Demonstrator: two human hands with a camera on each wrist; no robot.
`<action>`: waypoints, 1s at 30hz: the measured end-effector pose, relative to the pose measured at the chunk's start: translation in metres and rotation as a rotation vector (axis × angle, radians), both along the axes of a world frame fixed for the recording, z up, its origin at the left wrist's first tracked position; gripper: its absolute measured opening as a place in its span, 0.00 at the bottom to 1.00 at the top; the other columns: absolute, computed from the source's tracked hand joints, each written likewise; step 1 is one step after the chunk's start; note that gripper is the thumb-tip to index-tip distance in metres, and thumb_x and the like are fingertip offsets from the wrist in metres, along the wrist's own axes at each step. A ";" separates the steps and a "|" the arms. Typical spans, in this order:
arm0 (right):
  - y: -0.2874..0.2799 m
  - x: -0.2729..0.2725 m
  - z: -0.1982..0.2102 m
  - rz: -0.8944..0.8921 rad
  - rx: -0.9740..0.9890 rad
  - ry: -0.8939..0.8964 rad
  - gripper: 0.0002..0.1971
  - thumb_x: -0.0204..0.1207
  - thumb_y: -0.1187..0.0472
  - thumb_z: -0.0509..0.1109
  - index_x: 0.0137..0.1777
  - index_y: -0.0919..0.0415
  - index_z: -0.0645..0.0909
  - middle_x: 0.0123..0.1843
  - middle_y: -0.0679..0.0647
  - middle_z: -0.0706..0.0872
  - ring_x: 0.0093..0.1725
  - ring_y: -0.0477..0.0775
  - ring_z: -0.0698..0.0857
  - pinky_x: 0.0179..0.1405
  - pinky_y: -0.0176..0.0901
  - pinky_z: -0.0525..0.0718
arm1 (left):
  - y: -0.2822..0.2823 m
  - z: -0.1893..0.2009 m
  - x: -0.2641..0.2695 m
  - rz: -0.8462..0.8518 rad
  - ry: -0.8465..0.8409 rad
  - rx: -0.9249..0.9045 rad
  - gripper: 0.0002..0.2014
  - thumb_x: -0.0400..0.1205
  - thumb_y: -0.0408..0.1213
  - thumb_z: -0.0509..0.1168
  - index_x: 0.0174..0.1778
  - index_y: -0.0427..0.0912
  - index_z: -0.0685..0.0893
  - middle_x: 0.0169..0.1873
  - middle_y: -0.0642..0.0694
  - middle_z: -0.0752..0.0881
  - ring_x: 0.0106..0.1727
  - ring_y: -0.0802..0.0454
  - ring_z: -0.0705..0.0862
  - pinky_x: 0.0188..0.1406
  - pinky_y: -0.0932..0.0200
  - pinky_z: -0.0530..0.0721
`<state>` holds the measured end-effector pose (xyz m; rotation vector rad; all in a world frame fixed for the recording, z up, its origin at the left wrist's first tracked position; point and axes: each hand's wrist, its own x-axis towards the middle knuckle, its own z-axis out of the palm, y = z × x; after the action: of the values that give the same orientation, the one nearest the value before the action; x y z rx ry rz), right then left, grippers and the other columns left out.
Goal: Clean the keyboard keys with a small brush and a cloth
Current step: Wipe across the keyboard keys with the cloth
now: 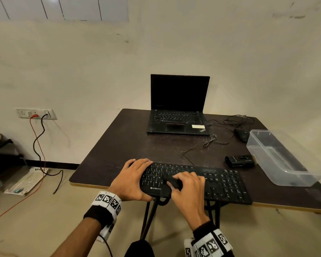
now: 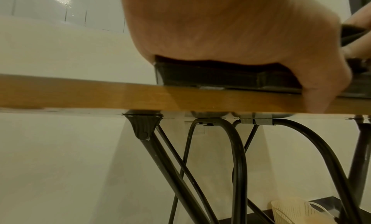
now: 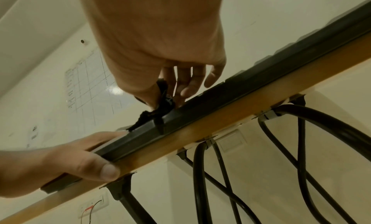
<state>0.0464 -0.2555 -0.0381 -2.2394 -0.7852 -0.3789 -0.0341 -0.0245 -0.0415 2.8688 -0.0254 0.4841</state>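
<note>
A black keyboard [image 1: 220, 182] lies along the front edge of the dark table [image 1: 119, 145]. My left hand [image 1: 135, 179] grips its left end, fingers over the far edge and thumb on the near edge. The left wrist view shows this hand [image 2: 230, 29] clamped over the keyboard's end [image 2: 210, 75]. My right hand [image 1: 182, 184] pinches a black cloth [image 1: 174, 182] and presses it on the keys left of the middle. In the right wrist view the cloth [image 3: 162, 107] hangs from the fingers [image 3: 186, 87] onto the keyboard's front rim [image 3: 240, 97].
An open black laptop [image 1: 178, 108] stands at the back of the table. A mouse [image 1: 242, 134] with loose cables, a small black device [image 1: 239, 161] and a clear plastic container [image 1: 278, 156] lie to the right. Black table legs [image 2: 239, 164] run below the front edge.
</note>
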 end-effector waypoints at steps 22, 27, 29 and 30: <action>0.014 0.001 0.005 0.152 -0.064 -0.009 0.13 0.69 0.65 0.79 0.45 0.44 0.86 0.44 0.37 0.86 0.46 0.40 0.78 0.55 0.37 0.66 | 0.000 -0.001 0.001 0.010 0.000 0.015 0.58 0.62 0.76 0.75 0.86 0.50 0.69 0.83 0.57 0.71 0.84 0.62 0.68 0.90 0.51 0.52; 0.010 0.011 0.006 0.040 -0.050 0.017 0.12 0.68 0.60 0.83 0.44 0.43 0.86 0.44 0.36 0.87 0.47 0.41 0.79 0.53 0.41 0.60 | 0.000 -0.001 0.001 0.008 0.001 0.013 0.59 0.61 0.76 0.76 0.87 0.51 0.69 0.83 0.58 0.71 0.84 0.63 0.67 0.90 0.49 0.54; 0.018 0.007 0.009 0.057 -0.066 0.030 0.13 0.67 0.63 0.81 0.45 0.44 0.86 0.44 0.37 0.87 0.48 0.42 0.79 0.53 0.41 0.62 | 0.001 -0.001 0.001 0.009 0.004 0.016 0.59 0.61 0.75 0.76 0.86 0.50 0.69 0.83 0.57 0.71 0.84 0.62 0.67 0.90 0.49 0.54; 0.022 0.003 0.009 0.102 -0.082 0.029 0.13 0.68 0.63 0.80 0.46 0.44 0.86 0.45 0.37 0.87 0.48 0.42 0.79 0.54 0.39 0.63 | 0.001 -0.001 0.001 0.010 0.007 0.016 0.59 0.61 0.76 0.76 0.87 0.50 0.69 0.83 0.57 0.71 0.84 0.61 0.68 0.90 0.48 0.54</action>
<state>0.0496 -0.2340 -0.0294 -2.2648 -0.9096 -0.2690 -0.0329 -0.0235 -0.0426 2.8870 -0.0131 0.4784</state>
